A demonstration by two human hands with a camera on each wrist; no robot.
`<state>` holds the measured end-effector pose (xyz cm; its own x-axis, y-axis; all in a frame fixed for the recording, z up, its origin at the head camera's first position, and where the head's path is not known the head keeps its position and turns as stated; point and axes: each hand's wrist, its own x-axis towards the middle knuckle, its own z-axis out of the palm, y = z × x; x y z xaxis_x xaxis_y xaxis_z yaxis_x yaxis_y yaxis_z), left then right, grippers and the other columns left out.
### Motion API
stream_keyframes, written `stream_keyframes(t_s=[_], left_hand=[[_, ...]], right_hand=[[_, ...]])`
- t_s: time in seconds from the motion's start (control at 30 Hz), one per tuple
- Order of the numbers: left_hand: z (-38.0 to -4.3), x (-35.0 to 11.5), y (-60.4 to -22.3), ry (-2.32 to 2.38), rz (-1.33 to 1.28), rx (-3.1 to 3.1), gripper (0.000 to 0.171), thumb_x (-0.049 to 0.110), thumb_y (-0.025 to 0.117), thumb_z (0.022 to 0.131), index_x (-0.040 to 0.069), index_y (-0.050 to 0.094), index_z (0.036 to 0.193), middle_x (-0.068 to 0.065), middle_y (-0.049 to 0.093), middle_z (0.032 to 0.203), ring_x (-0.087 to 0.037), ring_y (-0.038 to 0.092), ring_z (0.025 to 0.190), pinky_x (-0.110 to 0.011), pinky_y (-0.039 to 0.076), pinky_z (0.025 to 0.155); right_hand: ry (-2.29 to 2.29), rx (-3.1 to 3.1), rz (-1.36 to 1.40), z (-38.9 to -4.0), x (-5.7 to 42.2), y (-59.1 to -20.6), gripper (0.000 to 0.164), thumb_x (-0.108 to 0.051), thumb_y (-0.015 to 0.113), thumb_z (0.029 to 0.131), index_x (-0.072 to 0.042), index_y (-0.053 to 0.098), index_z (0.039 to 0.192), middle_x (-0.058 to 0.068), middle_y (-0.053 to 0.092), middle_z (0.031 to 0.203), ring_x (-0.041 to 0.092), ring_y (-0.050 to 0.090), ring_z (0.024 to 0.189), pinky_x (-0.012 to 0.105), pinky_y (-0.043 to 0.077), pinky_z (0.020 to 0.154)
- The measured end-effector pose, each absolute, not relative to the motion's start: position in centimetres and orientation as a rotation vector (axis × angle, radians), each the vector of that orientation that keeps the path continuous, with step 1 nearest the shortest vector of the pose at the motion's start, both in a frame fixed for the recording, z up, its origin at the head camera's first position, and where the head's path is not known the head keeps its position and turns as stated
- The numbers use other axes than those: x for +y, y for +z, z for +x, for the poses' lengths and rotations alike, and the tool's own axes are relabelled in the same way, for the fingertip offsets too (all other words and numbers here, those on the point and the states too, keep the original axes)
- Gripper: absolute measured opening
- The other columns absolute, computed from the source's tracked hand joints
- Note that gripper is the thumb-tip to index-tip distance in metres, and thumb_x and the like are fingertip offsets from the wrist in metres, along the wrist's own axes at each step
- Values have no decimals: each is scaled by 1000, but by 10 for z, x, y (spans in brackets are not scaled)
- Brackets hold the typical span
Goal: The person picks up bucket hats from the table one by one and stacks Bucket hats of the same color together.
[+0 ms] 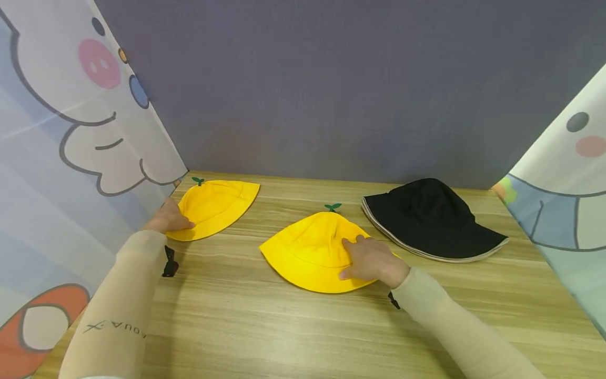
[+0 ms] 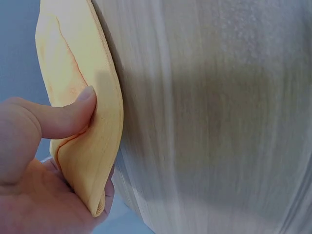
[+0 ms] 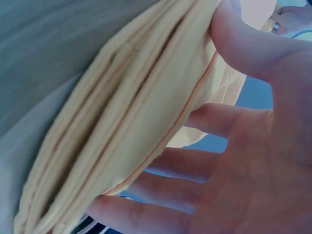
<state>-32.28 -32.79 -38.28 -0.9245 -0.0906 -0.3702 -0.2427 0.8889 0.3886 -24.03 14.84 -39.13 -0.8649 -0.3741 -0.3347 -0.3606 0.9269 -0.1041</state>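
At the left of the head view, my left hand [image 1: 171,217] pinches the near-left brim of a yellow bucket hat [image 1: 220,202] with a green sprout on top. Its thumb lies over the brim and the fingers are underneath, as the left wrist view shows. My right hand [image 1: 368,258] rests on the right side of another yellow bucket hat [image 1: 312,247] in the middle. Those fingers are spread and nearly straight against the crown, the thumb [image 3: 243,41] by the brim. Several layered brim edges [image 3: 122,107] show in the right wrist view.
A black bucket hat [image 1: 426,218] with a pale brim edge lies to the right of the middle hat. All rest on a wood-grain table [image 1: 265,337]. A grey panel [image 1: 307,95] stands behind, and cartoon-printed sheets [image 1: 61,158] flank both sides.
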Motion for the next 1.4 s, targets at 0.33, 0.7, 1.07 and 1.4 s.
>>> stream_keyframes(t_s=[0.33,0.7,1.07,1.4], left_hand=[[-325,-316,-392,604,-192,2778,81,27,63,82,-16,9,126,-31,37,110,-37,41,91,-49,39,82],[-326,-303,-395,687,-124,2729,82,22,61,85,-14,1,127,-33,39,110,-36,43,92,-46,40,78],[-319,-281,-390,599,-48,2713,75,21,65,83,-9,12,128,-31,44,112,-32,47,83,-42,42,73],[-315,-260,-387,525,-42,2702,76,17,66,83,-10,12,128,-28,48,102,-29,48,75,-38,43,66]], right_hand=[[-27,2725,-542,-239,150,-393,84,-57,61,78,-10,32,141,22,36,136,41,35,119,56,35,89],[0,2717,-551,-234,155,-391,84,-57,62,77,-12,32,141,20,35,138,40,34,120,57,35,88],[-47,2652,-582,-238,160,-383,82,-52,70,72,-8,40,135,16,46,127,33,43,112,50,37,88],[-90,2666,-548,-247,155,-372,55,-48,74,69,-13,55,107,0,54,92,17,47,82,40,40,72]])
